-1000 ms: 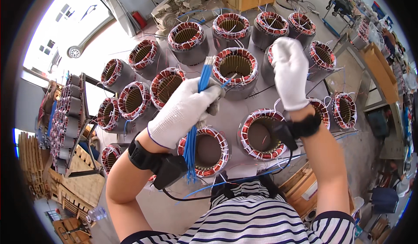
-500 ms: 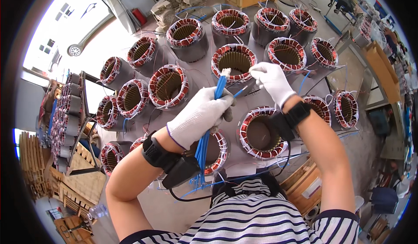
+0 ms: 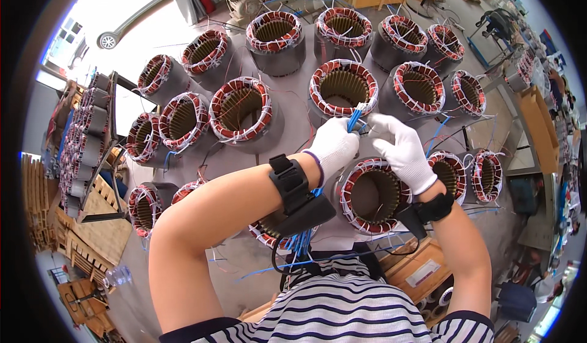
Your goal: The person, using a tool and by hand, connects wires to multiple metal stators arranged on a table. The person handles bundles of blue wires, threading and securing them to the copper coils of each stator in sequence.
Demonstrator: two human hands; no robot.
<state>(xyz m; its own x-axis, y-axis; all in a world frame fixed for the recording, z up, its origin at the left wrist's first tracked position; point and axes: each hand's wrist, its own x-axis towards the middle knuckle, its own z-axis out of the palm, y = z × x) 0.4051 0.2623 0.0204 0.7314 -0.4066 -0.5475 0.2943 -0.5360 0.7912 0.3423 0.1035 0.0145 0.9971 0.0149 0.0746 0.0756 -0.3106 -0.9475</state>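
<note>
Blue wires (image 3: 353, 120), perhaps plastic, farther right

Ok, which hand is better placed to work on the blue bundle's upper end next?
Probably the right: the right hand is close beside that end, while the left hand is occupied gripping the blue bundle.

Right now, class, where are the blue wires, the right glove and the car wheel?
Blue wires (image 3: 354, 120): head view, on the bundle's upper part.
Right glove (image 3: 405, 153): head view, on its middle.
Car wheel (image 3: 108, 41): head view, on its hub.
</note>
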